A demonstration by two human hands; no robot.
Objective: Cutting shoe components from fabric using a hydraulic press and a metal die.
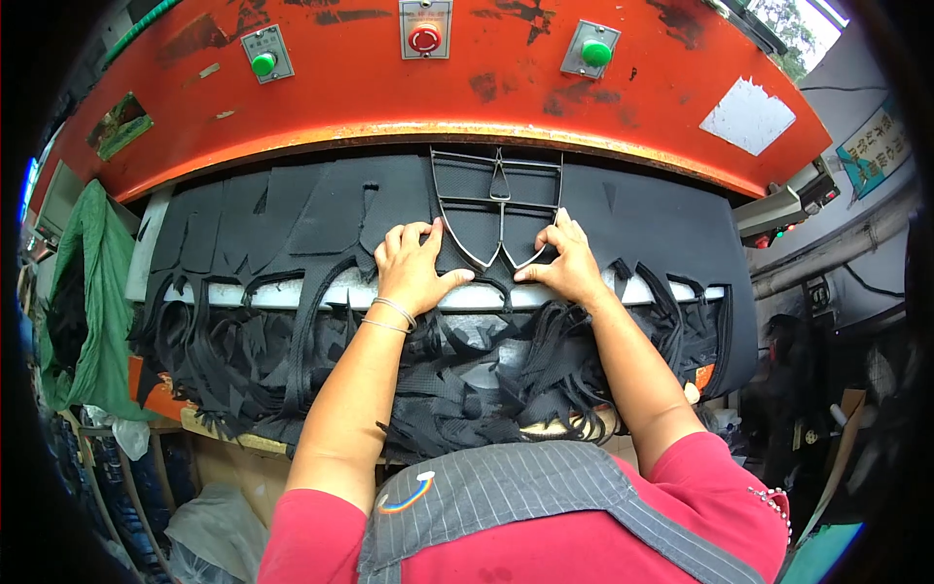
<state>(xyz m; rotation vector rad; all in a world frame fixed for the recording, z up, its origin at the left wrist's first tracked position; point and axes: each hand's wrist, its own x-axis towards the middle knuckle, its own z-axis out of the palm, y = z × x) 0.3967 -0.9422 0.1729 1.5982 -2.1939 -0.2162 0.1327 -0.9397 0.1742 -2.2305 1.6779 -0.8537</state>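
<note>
A metal cutting die [501,206] lies on a layered black sheet [642,219] under the front beam of a red press. Thin steel strips form its outline, with two curved points toward me and crossbars inside. My left hand [416,265] grips its left side, index fingertip at the outer edge and thumb near the left point. Around the right side, my right hand [567,261] has its fingers curled, with the thumb by the right point. The far end of the die reaches the shadow under the beam.
Cut black strips and scraps [457,365] hang over the front edge, past a pale bar [341,292]. The red press beam [341,97] carries green buttons [595,54] and a red stop button [424,39]. Green cloth [92,302] hangs at left.
</note>
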